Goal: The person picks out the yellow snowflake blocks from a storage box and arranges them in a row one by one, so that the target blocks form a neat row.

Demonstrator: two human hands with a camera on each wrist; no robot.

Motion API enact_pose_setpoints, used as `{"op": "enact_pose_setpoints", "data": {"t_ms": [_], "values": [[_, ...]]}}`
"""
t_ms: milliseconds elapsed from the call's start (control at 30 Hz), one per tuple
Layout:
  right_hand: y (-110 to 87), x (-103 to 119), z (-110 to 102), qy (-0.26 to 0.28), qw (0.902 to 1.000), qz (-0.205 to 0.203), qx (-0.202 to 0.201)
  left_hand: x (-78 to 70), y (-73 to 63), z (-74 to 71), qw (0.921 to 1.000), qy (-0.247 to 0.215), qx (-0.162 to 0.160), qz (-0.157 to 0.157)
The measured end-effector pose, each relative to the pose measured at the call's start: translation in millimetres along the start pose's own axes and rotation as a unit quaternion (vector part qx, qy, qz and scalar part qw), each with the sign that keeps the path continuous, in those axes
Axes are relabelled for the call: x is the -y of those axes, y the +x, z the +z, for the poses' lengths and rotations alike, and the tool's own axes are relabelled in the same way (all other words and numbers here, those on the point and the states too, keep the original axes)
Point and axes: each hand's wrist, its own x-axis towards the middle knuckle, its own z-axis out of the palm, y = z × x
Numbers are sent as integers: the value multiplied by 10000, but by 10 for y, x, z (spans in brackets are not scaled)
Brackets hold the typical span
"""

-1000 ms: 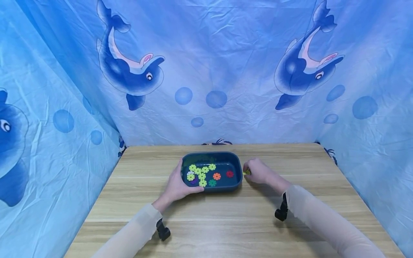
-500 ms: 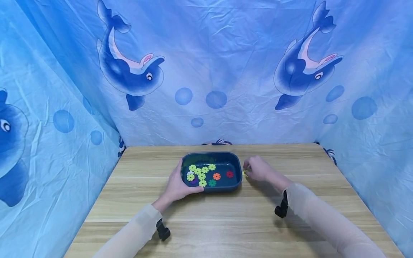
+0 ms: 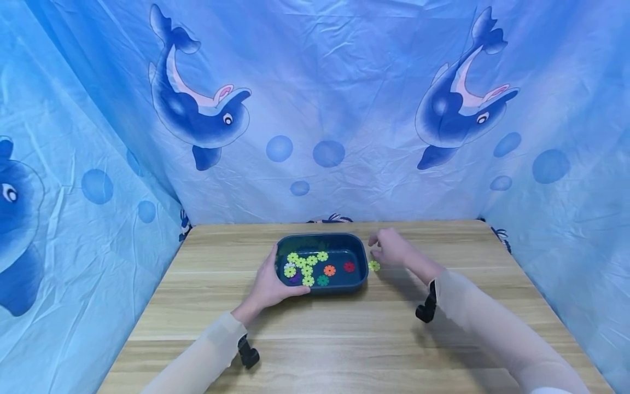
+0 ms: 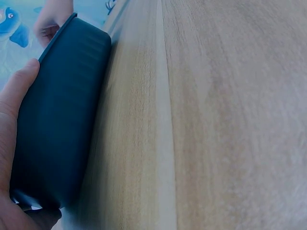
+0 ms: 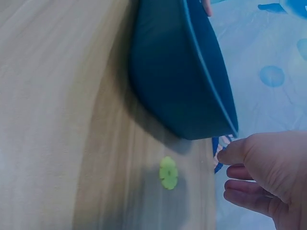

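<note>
A dark blue-green plastic tub (image 3: 339,289) stands toward the back of the table. My left hand (image 3: 266,282) grips its left end, thumb along the front rim and fingers round the side. Inside lie several yellow-green flower-shaped plastic discs (image 3: 307,271), plus an orange disc (image 3: 330,270), a red disc (image 3: 349,267), a green disc (image 3: 322,280) and a purple disc (image 3: 295,278). One more yellow-green disc (image 5: 169,173) lies flat on the table just right of the tub. Above and beyond it hovers my right hand (image 3: 394,249), fingers loosely bent and holding nothing.
The wooden table (image 3: 325,339) spreads in front of and on both sides of the tub. A blue curtain (image 3: 305,98) printed with dolphins hangs behind the table and along both sides. Black wrist cameras hang below both sleeves.
My right hand has let go of the yellow-green disc, leaving it on the table beside the tub, and has risen slightly away. The left hand keeps its grip on the tub.
</note>
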Motion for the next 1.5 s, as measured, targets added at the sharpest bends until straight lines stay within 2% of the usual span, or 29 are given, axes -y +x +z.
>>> {"op": "enact_pose_setpoints", "data": {"t_ms": [200,533,900,1100,1500], "values": [[107,93,-55,-180,9996,-75,-217,-9,2,-9,10000,-9,-25,-10],[333,431,-66,-409,9990,-128,-151,-9,16,2,10000,-15,8,-50],[605,711,212,-443,9977,-505,111,8,43,-29,9999,-76,-51,121],[683,817,346,-320,9969,-612,385,19,-2,-33,10000,-82,15,26],[729,882,540,-281,9944,-119,1008,46,3,-5,10000,-48,-2,43]]}}
